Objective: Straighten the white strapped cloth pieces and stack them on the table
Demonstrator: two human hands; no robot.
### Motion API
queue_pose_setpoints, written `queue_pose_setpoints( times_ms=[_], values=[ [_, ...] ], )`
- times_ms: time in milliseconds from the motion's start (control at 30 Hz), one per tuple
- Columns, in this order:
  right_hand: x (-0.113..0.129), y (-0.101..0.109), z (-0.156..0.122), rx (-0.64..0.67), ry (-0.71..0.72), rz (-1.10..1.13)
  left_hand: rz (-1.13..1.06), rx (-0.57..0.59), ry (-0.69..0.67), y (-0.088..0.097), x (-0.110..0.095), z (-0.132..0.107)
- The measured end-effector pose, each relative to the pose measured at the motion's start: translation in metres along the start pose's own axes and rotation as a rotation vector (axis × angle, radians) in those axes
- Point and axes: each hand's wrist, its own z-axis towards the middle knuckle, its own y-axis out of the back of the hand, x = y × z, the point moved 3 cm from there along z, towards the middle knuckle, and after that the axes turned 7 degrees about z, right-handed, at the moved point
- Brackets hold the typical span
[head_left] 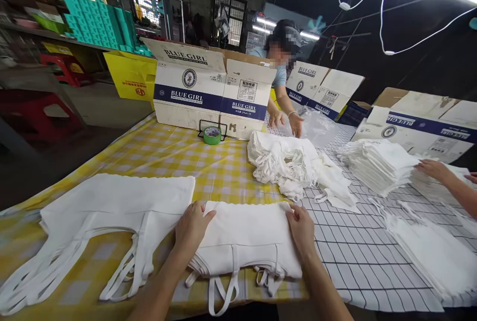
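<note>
A folded stack of white cloth bags [244, 236] lies before me on the table, its straps hanging toward the near edge. My left hand [191, 226] grips the stack's left side, fingers curled over the edge. My right hand [301, 229] holds the right side the same way. A larger flat pile of white bags [112, 211] with long straps lies to the left on the yellow checked cloth [167, 154].
A loose heap of bags [294, 164] sits mid-table, neat stacks [376, 164] further right. Green tape roll [212, 135] and Blue Girl cartons [212, 90] stand at the back. One person's hands [286, 121] work behind; another's hand [434, 168] rests at right.
</note>
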Motion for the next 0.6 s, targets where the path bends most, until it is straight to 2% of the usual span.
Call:
queue_pose_setpoints(
  times_ms=[133,267,600],
  values=[
    [0.001,-0.005,-0.005,-0.047,0.114,-0.019,0.026,0.005,-0.002,0.001,0.0,0.0],
    [0.003,-0.007,-0.005,-0.043,0.153,-0.045,0.05,0.01,-0.05,0.0,-0.003,0.002],
    [0.009,-0.007,-0.003,-0.008,0.102,-0.098,0.253,-0.254,-0.286,-0.012,-0.012,-0.005]
  ],
)
